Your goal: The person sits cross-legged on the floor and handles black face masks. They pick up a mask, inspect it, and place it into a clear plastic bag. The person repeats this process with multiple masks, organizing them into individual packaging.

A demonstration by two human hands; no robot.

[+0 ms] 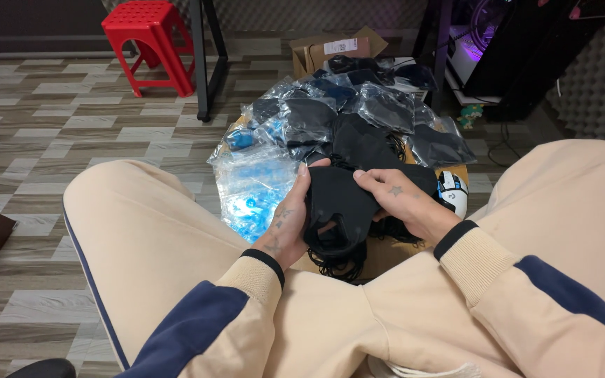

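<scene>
Head view is showing a heap of clear plastic bags (330, 112) lying at twelve o'clock on the floor, and below it a black fabric piece (337, 203) sitting at centre. The left hand (287, 220) is gripping its nine o'clock edge, the right hand (400, 199) clasping its three o'clock edge. A white computer mouse (452, 193) is resting just beside the right hand.
</scene>
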